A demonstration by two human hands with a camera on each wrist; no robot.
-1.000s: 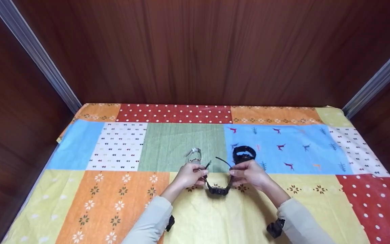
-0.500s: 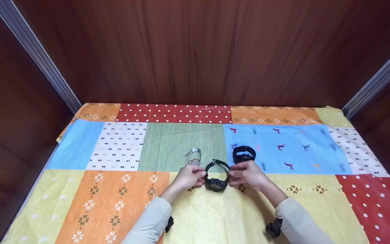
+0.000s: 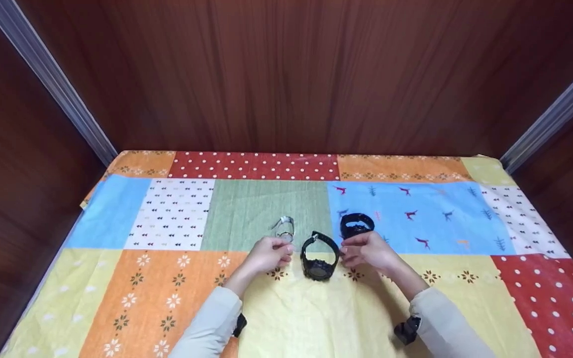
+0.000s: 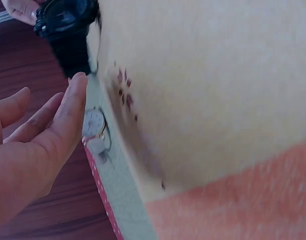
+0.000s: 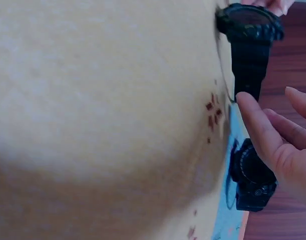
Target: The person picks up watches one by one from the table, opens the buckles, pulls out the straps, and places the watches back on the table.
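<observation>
A black wristwatch (image 3: 319, 269) stands on the patchwork cloth between my hands, its strap buckled into a loop and its round face toward me. My left hand (image 3: 266, 254) is beside it on the left, a small gap from the strap, fingers extended around nothing. On the other side my right hand (image 3: 370, 253) has its fingertips close to the strap, and in the right wrist view thumb and fingers are spread apart. Behind the left hand is a wristwatch with a silvery strap (image 4: 94, 124). A second black wristwatch (image 5: 255, 167) stands just beyond the right hand.
The patchwork cloth (image 3: 291, 323) covers the tabletop in yellow, orange, green, blue and red panels. A brown wood-grain panel (image 3: 286, 74) rises behind it, with similar panels and grey metal strips at both sides. Black wrist cameras (image 3: 408, 330) sit at the sleeves.
The black watch's strap went from two loose ends held in both hands to a fastened loop. The hands then let go, the left drawing away leftward and the right slightly rightward.
</observation>
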